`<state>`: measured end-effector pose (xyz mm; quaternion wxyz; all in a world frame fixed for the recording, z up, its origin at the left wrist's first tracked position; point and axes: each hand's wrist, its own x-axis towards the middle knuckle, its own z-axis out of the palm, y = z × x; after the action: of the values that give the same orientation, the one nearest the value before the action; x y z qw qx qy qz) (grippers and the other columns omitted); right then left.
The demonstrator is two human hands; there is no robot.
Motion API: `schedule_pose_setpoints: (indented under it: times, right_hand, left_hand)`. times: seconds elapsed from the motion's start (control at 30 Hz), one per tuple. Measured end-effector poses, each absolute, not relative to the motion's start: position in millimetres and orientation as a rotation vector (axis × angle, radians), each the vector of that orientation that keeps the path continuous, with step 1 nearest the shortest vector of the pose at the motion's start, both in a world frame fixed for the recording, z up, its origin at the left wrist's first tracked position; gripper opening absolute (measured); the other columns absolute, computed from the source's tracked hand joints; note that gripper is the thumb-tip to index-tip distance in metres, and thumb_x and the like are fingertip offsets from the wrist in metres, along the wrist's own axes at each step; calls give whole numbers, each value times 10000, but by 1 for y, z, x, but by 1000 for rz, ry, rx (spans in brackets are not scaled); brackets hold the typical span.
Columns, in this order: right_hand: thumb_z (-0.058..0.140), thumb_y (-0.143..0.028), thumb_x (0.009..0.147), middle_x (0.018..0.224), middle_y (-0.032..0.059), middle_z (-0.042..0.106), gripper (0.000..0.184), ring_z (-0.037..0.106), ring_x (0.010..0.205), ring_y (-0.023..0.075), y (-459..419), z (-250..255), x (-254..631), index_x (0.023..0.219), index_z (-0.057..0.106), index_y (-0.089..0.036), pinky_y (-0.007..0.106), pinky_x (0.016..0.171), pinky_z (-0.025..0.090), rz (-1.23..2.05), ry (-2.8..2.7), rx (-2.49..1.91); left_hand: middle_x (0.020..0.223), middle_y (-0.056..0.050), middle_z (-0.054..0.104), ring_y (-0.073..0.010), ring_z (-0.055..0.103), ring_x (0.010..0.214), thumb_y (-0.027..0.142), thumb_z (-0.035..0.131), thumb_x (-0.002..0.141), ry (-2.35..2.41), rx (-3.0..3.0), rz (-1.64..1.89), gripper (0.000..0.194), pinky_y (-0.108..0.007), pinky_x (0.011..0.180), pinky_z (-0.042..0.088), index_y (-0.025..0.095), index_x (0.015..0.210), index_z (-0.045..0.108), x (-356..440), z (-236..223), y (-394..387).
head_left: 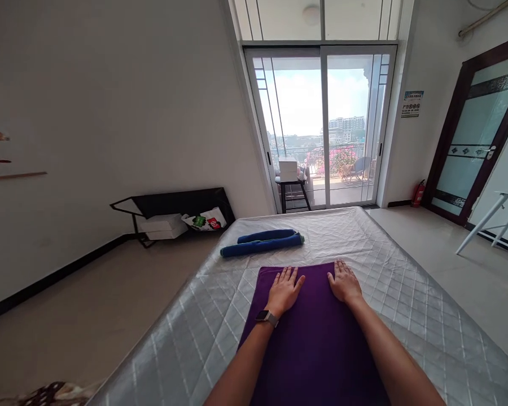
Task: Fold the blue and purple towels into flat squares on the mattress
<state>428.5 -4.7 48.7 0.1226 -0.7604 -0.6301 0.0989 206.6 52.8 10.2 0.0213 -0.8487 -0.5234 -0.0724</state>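
A purple cloth (317,338), perhaps a towel, is spread flat on the grey quilted mattress (186,327) and runs toward me out of the bottom of the view. Near its far left corner, my left hand (284,290) rests palm down with fingers stretched out; a watch is on that wrist. My right hand (344,282) lies palm down at the far right corner, fingers extended along the edge. Neither hand grasps anything. Beyond the cloth, two blue rolled cloths (262,244) lie side by side on the mattress.
Past the mattress, a black stool (294,194) bearing a white box stands by the sliding glass door (325,129). Left of the bed, a black frame (182,203) holds white boxes and a bag. A fire extinguisher (417,193) and a white stool (495,225) are at the right.
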Motion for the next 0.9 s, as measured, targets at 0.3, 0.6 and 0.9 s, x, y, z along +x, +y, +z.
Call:
schedule_pose_setpoints:
  times: [0.3, 0.6, 0.9]
  right_hand:
    - [246, -435, 974, 1625, 117, 220, 698, 161, 1507, 193, -1, 46, 432, 1543, 239, -31, 325, 1201, 119, 266, -1857, -2252]
    - [245, -441, 980, 1622, 124, 237, 695, 160, 1507, 183, -3, 53, 431, 1548, 230, -41, 307, 1199, 116, 262, -1858, -2292]
    - [244, -438, 975, 1623, 122, 227, 696, 162, 1506, 186, -4, 55, 431, 1542, 246, -36, 313, 1198, 125, 278, -1861, -2285]
  left_hand:
    - [1579, -171, 329, -292, 276, 1475, 472, 211, 995, -1979, -2346, -229, 664, -480, 1197, 225, 77, 1513, 338, 133, 9, 68]
    - [1572, -144, 363, -271, 292, 1471, 519, 198, 984, -2002, -2339, -314, 684, -469, 1196, 228, 106, 1501, 374, 140, 8, 68]
    - [1587, -164, 325, -271, 259, 1483, 495, 229, 982, -2066, -2358, -273, 684, -439, 1202, 218, 71, 1504, 353, 143, 19, 64]
